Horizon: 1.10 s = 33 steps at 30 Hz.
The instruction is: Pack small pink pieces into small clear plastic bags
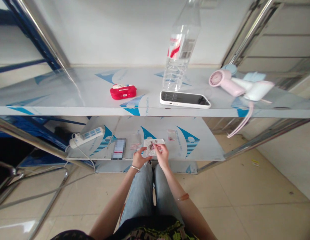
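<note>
Over the lower shelf, my left hand is closed on the edge of a small white sheet. Small dark pieces lie on the sheet, too small to name. My right hand has its fingertips pinched together at the sheet, beside the dark pieces. What sits between those fingertips is hidden. Left of the hands lies a clear packet with thin pinkish sticks. Beyond the right hand is another small clear packet with dark bits inside.
A phone and a white power strip with its cable lie left on the lower shelf. On the upper shelf stand a red case, a clear bottle, a white-edged phone and pink and white handheld fans.
</note>
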Tool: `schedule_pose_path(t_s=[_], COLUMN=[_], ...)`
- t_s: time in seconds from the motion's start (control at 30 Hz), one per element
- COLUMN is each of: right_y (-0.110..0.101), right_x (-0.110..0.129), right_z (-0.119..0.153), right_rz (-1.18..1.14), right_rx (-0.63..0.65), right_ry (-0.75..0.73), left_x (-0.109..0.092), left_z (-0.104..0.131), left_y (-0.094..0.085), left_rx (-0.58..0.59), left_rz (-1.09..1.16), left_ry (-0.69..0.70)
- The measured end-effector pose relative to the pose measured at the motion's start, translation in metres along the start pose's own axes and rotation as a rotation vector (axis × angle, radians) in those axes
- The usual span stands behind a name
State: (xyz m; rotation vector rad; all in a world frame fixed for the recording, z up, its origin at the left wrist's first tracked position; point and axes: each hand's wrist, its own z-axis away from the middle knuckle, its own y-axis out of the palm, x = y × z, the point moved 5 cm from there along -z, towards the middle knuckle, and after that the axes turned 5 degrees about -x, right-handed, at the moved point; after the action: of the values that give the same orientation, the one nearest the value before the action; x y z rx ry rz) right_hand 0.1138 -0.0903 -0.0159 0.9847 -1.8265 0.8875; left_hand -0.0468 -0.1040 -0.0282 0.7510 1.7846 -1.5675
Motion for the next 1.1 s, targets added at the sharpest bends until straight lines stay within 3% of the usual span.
schedule_pose_path(t_s=[0.17, 0.47, 0.57, 0.67, 0.9, 1.1], right_y=[0.002, 0.009, 0.007, 0.007, 0.023, 0.031], right_x=[0.02, 0.001, -0.012, -0.033, -0.074, -0.088], right_z=[0.006, 0.007, -0.002, -0.012, -0.014, -0.009], right_rz=[0.057, 0.14, 0.124, 0.262, 0.663, 0.746], right_rx=[0.158, 0.204, 0.134, 0.132, 0.451, 0.558], right_ry=[-0.119, -0.127, -0.063, 0.022, 0.18, 0.175], left_x=[-0.012, -0.016, -0.011, -0.007, 0.005, 0.014], left_z=[-0.003, -0.002, -0.002, -0.001, 0.006, 0.007], left_y=[0.008, 0.008, 0.007, 0.007, 0.009, 0.008], left_rx=[-0.001, -0.013, -0.036, -0.059, -0.083, -0.093], left_rz=[0.086, 0.121, 0.127, 0.137, 0.181, 0.169], left_ry=[0.07, 0.085, 0.071, 0.049, 0.016, 0.025])
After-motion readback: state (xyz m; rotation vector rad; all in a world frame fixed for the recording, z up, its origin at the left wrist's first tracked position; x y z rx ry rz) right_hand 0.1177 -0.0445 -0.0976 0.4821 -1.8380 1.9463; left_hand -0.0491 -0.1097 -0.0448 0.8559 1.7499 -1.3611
